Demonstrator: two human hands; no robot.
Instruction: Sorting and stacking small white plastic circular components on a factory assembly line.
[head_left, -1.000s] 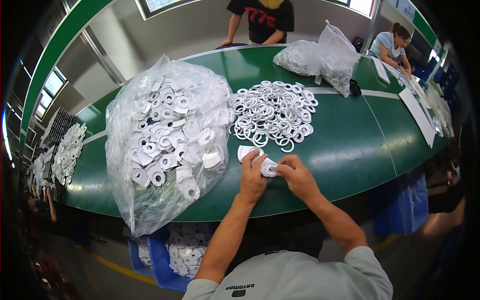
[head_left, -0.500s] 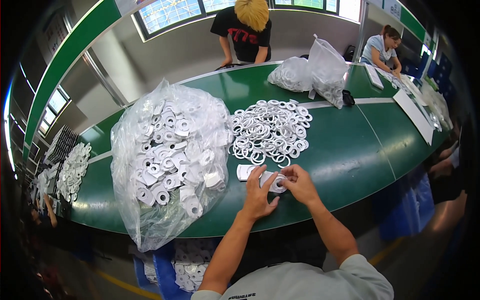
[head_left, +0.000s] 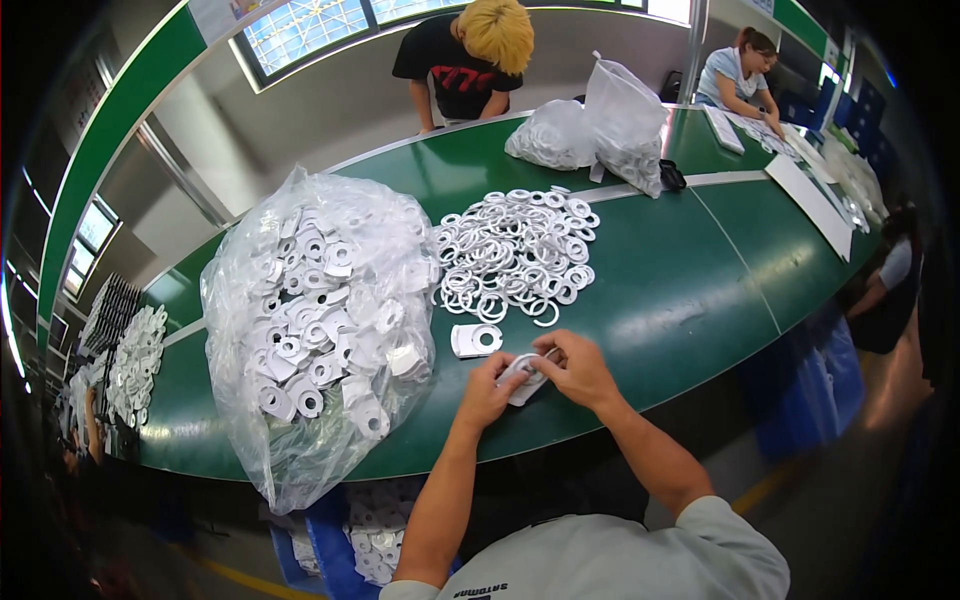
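Note:
A white plastic plate with a round ring-shaped end (head_left: 524, 390) is between my two hands, tilted just above the green table. My left hand (head_left: 486, 394) grips its left side, fingers curled and thumb laid over the face. From the right, my right hand (head_left: 580, 372) pinches the ring end with thumb and fingers; the fingertips partly hide it. Just beyond my left hand, a similar white plate with a round hole (head_left: 474, 341) lies flat. Past that spreads a heap of loose white rings (head_left: 515, 245).
A large clear plastic bag (head_left: 235, 400), full of white plates, lies open on the left of the green table (head_left: 660, 290). Two filled bags (head_left: 625, 115) stand at the far side. Two people sit beyond the table. Blue bins (head_left: 335, 545) with white parts are below its near edge.
My left hand has gone from spread fingers over the plate to curling round its side. The plate is now tilted up, nearer me. The whole view has shifted slightly.

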